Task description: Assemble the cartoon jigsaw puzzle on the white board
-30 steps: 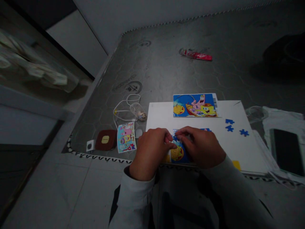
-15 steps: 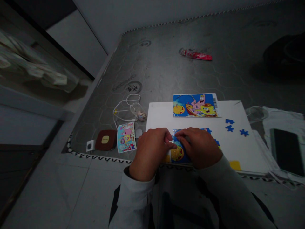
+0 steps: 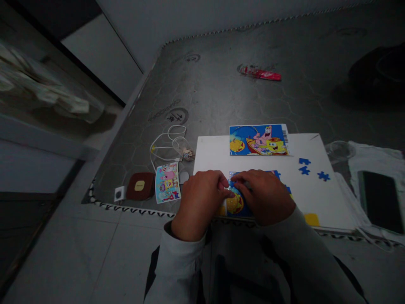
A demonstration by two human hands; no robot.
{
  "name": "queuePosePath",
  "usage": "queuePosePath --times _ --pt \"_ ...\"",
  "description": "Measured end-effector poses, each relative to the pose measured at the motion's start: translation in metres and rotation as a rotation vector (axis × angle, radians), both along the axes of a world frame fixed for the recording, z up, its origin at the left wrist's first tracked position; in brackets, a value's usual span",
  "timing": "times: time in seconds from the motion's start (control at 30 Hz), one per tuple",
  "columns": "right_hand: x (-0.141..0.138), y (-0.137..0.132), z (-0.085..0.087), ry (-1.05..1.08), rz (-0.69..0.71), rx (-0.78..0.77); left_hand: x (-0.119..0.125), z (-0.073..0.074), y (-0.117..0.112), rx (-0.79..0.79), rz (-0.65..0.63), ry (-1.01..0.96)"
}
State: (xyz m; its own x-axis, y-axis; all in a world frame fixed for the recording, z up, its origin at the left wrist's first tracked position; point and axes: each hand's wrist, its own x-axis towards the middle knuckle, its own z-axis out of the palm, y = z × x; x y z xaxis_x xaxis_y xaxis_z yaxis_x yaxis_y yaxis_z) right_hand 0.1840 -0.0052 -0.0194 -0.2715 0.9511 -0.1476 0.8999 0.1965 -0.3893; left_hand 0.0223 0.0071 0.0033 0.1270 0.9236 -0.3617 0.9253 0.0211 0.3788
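Head view: a left hand [image 3: 199, 203] and a right hand [image 3: 264, 196] were logged with fingers [image 3: 223, 182] brought together over a part-assembled blue cartoon jigsaw puzzle [image 3: 236, 204], which lay directly beneath the fingertips; any clamped piece could not be made out. Three loose blue jigsaw pieces [image 3: 304, 170] lay right of the fingers on a white board [image 3: 209, 145]; a slip of the fingers could have knocked the joined pieces apart.

Dim, flat light is greying the whole scene, and only the white board [image 3: 215, 156] is glowing. Deep shadow is swallowing the far right corner of the mattress [image 3: 221, 101], wide-lens distortion is bending its edges, and softness is blurring the puzzle [image 3: 236, 204] and the pale bundle [image 3: 47, 82].
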Motion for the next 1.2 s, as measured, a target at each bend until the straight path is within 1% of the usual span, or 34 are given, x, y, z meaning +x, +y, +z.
queuePosePath --times 0.13,0.3,0.43,0.6,0.93,1.03,1.1,1.2 --pt "0.0 -0.001 0.001 0.003 -0.018 -0.009 0.0 0.0 0.0 -0.009 0.013 0.003" --pt "-0.001 -0.001 0.0 -0.013 0.002 0.02 0.0 0.001 0.0 -0.007 0.007 0.005" --pt "-0.003 -0.001 -0.003 -0.029 -0.018 0.057 0.001 0.002 -0.001 -0.013 0.013 0.012" --pt "-0.003 -0.003 -0.006 0.008 -0.024 0.11 0.001 0.001 -0.001 -0.004 0.013 0.012" --pt "-0.006 -0.004 -0.002 -0.045 -0.073 0.098 0.002 0.003 -0.001 -0.008 0.008 0.016" --pt "-0.004 -0.005 -0.003 -0.034 -0.064 0.132 0.002 0.004 -0.002 -0.004 -0.006 0.007" --pt "0.0 -0.005 -0.004 -0.021 -0.055 0.164 0.002 0.006 -0.002 0.029 -0.008 -0.014" --pt "0.005 -0.005 -0.004 0.004 -0.056 0.198 0.003 0.007 -0.001 0.163 0.025 -0.073"
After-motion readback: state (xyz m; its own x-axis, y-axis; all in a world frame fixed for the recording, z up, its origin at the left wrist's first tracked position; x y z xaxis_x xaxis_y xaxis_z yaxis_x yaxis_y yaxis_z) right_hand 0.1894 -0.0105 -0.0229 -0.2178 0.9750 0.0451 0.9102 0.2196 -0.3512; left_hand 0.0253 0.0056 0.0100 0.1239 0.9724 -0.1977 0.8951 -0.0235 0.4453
